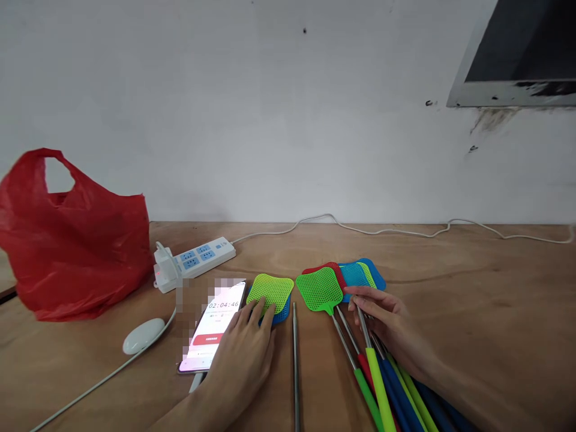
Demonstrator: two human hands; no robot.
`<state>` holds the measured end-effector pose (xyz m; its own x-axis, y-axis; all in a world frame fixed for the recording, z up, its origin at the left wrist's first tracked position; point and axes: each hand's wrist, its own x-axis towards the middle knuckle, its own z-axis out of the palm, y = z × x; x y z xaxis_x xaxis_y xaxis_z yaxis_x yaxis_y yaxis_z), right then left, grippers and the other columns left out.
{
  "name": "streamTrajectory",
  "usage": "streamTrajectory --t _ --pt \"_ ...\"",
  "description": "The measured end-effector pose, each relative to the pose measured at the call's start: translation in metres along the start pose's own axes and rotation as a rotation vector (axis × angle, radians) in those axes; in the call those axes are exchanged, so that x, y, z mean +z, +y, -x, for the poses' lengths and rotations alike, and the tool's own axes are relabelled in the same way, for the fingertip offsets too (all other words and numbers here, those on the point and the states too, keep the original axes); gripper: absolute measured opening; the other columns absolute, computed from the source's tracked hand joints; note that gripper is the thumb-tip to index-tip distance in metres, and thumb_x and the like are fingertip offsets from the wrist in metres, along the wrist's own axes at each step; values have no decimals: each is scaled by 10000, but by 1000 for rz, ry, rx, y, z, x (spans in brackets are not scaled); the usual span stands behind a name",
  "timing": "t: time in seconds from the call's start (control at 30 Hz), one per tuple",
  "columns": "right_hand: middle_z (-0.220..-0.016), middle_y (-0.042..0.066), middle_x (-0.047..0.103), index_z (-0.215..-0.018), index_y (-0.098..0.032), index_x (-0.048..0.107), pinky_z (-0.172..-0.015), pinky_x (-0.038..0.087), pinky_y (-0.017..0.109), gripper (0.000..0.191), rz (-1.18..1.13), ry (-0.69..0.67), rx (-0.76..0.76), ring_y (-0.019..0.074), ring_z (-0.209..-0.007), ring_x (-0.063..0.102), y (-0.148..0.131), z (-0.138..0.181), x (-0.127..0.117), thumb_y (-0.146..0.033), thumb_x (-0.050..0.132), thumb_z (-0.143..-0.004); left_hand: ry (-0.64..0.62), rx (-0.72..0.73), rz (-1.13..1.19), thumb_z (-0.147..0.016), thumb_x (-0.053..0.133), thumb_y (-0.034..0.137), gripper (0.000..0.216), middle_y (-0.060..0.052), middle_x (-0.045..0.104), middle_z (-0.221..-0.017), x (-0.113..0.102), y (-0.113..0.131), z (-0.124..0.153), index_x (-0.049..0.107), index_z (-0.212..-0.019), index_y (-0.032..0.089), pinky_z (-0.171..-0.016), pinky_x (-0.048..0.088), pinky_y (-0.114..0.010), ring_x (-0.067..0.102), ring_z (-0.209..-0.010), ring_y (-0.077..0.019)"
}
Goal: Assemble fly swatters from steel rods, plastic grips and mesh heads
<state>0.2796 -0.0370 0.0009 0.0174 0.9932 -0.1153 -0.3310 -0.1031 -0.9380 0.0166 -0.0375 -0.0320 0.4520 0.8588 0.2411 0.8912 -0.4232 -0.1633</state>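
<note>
My left hand point(245, 351) lies flat with its fingers stretched out, fingertips on a yellow-green swatter head point(270, 291) that sits on a blue one. A bare metal rod point(295, 360) lies just right of that hand. My right hand point(389, 324) rests on the shafts of a fanned pile of fly swatters point(342, 282) with green, red and blue heads; its fingers curl round the metal shafts near the heads. Coloured handles point(382, 390) run toward the lower right.
A phone point(213, 327) with a lit screen lies left of my left hand. Behind it are a white power strip point(193, 259), a white mouse-shaped object point(143, 335) on a cable, and a red plastic bag point(74, 240). A cable point(360, 228) runs along the wall.
</note>
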Motion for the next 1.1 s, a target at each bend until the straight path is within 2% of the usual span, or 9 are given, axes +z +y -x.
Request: streamTrajectory --t 0.13,0.4,0.57,0.8,1.1 --pt "-716 13 664 -862 -198 809 -514 436 227 398 23 -5 4 117 -583 540 1 0 -1 -442 910 -565 -39 5 59 -859 415 1 509 -187 644 -1334 -7 0 -2 599 -1325 91 -971 514 -519 614 -1216 -350" --pt "-732 10 660 -915 -203 803 -465 401 203 397 47 -16 8 110 -573 543 9 -3 -6 -452 883 -617 41 63 280 -884 442 46 439 -152 698 -1252 -9 2 -3 624 -1277 122 -978 529 -501 661 -1133 -308" --pt "-731 10 662 -899 -204 801 -451 414 199 396 41 -26 9 111 -572 541 9 -2 -5 -455 888 -605 59 64 242 -913 495 109 385 -159 666 -1303 -12 4 -3 632 -1273 92 -1021 500 -519 609 -1202 -338" --pt "-728 9 656 -886 -211 796 -414 427 212 392 71 -25 6 120 -550 525 8 -1 -3 -467 878 -601 -8 -6 152 -918 525 133 290 -105 724 -1192 -21 3 -4 690 -1149 197 -887 553 -507 675 -1048 -339" --pt "-716 2 650 -862 -219 799 -390 439 200 359 88 -43 4 112 -535 518 10 -1 -5 -475 869 -621 -32 7 225 -940 483 117 272 -172 708 -1180 -18 4 -4 701 -1102 106 -945 533 -518 649 -1093 -355"
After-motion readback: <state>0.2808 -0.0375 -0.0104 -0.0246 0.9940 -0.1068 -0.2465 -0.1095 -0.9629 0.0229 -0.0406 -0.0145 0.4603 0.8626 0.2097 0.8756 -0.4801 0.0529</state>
